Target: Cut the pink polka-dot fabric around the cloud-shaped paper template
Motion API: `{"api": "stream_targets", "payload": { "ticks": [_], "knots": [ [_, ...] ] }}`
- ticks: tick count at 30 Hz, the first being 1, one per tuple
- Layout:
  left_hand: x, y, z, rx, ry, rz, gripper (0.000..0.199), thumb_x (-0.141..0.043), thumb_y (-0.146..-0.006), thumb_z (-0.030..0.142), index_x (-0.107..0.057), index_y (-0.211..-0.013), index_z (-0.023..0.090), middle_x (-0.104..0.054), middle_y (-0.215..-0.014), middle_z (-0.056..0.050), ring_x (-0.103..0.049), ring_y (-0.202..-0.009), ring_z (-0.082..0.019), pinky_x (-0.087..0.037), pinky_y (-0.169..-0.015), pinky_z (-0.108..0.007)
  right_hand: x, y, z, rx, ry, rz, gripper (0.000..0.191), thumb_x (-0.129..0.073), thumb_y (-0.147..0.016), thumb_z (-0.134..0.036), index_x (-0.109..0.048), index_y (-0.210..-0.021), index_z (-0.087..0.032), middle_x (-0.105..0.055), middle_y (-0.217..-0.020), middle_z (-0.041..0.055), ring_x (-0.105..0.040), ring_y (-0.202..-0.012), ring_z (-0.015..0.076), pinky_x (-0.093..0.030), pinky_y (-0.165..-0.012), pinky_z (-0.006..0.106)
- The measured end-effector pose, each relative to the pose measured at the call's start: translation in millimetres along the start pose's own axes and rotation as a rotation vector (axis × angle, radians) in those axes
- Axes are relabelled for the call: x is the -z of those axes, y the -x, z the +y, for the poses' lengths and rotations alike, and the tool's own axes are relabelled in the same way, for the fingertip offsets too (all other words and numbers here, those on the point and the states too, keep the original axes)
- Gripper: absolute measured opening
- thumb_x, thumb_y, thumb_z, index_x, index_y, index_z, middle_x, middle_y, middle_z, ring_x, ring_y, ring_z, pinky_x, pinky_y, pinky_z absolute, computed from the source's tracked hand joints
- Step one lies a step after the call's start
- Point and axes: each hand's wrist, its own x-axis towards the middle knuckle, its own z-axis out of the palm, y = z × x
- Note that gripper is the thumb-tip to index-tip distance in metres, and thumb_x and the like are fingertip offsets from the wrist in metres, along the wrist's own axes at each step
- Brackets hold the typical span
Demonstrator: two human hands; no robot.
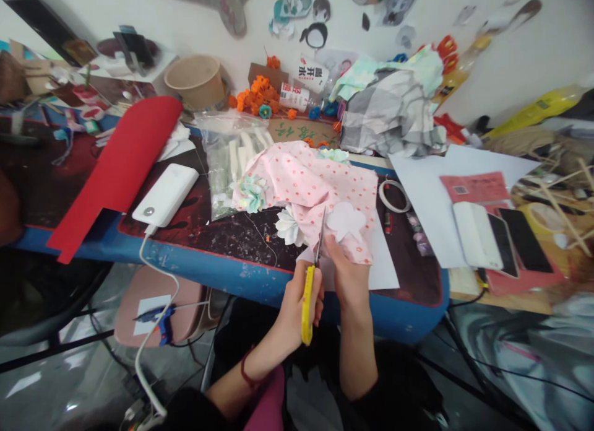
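Yellow-handled scissors point(307, 304) are gripped in my left hand point(294, 307), its fingers wrapped round the handles. Their blades point away from me, at the edge of a pink cloth with red dots point(297, 177). My right hand point(348, 273) pinches this cloth together with a white flower-shaped paper piece point(346, 220) lying on it. The thumb is near the blades; the fingers under the cloth are hidden. Left of the blades sits a white fabric flower point(290, 225), and a pale green flower point(250, 194) rests on the cloth's left end. White paper point(384, 270) lies underneath.
A white power bank point(166, 195) with a cable and a red sheet point(125, 165) lie leftward. Behind the cloth are a plastic bag point(223, 152) and orange flowers point(260, 95). Phones point(526, 239) lie at right. A blue glue gun point(163, 322) rests on a stool point(130, 295).
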Motion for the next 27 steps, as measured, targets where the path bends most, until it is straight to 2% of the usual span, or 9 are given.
{"api": "stream_targets", "payload": {
  "ticks": [7, 14, 17, 22, 27],
  "knots": [
    [-0.4, 3.5, 3.7, 0.003, -0.018, 0.017, 0.048, -0.054, -0.092, 0.069, -0.037, -0.091, 0.024, -0.041, -0.055, 0.012, -0.038, -0.035, -0.004, -0.035, -0.031, -0.012, 0.0, -0.6, 3.9, -0.004, -0.076, -0.008, 0.044, -0.080, -0.083, -0.027, -0.071, -0.127, -0.022, -0.072, -0.130, 0.0068, -0.069, -0.120, 0.0206, -0.052, -0.110, 0.037],
    [-0.2, 4.8, 3.4, 0.009, -0.037, 0.042, 0.047, -0.054, -0.092, 0.068, -0.039, -0.091, 0.024, -0.041, -0.054, 0.013, -0.037, -0.034, -0.004, -0.034, -0.029, -0.012, 0.2, 1.1, 4.3, 0.010, -0.077, -0.016, 0.057, -0.078, -0.084, -0.028, -0.062, -0.138, -0.023, -0.063, -0.144, 0.0085, -0.063, -0.130, 0.0239, -0.041, -0.121, 0.048],
    [-1.0, 5.4, 4.0, 0.017, -0.045, 0.060, 0.045, -0.054, -0.093, 0.066, -0.039, -0.090, 0.024, -0.041, -0.054, 0.012, -0.037, -0.034, -0.004, -0.034, -0.028, -0.011, 0.4, 2.1, 4.8, 0.013, -0.058, 0.008, 0.058, -0.079, -0.083, -0.030, -0.062, -0.138, -0.022, -0.064, -0.143, 0.0091, -0.062, -0.131, 0.0249, -0.040, -0.122, 0.050],
    [-2.0, 5.9, 3.4, 0.024, -0.056, 0.088, 0.044, -0.052, -0.094, 0.066, -0.040, -0.089, 0.023, -0.042, -0.052, 0.012, -0.039, -0.033, -0.005, -0.035, -0.027, -0.012, 1.3, 3.4, 6.6, -0.006, -0.046, 0.006, 0.047, -0.079, -0.082, -0.032, -0.069, -0.127, -0.021, -0.071, -0.131, 0.0089, -0.066, -0.125, 0.0252, -0.046, -0.117, 0.047],
    [-3.1, 7.2, 2.5, 0.017, -0.061, 0.095, 0.044, -0.054, -0.094, 0.064, -0.041, -0.088, 0.023, -0.043, -0.052, 0.012, -0.040, -0.033, -0.005, -0.035, -0.027, -0.012, 1.6, 5.4, 7.0, 0.005, -0.067, 0.015, 0.047, -0.079, -0.083, -0.030, -0.068, -0.127, -0.022, -0.070, -0.133, 0.0073, -0.066, -0.126, 0.0246, -0.046, -0.118, 0.047]
  ]
}}
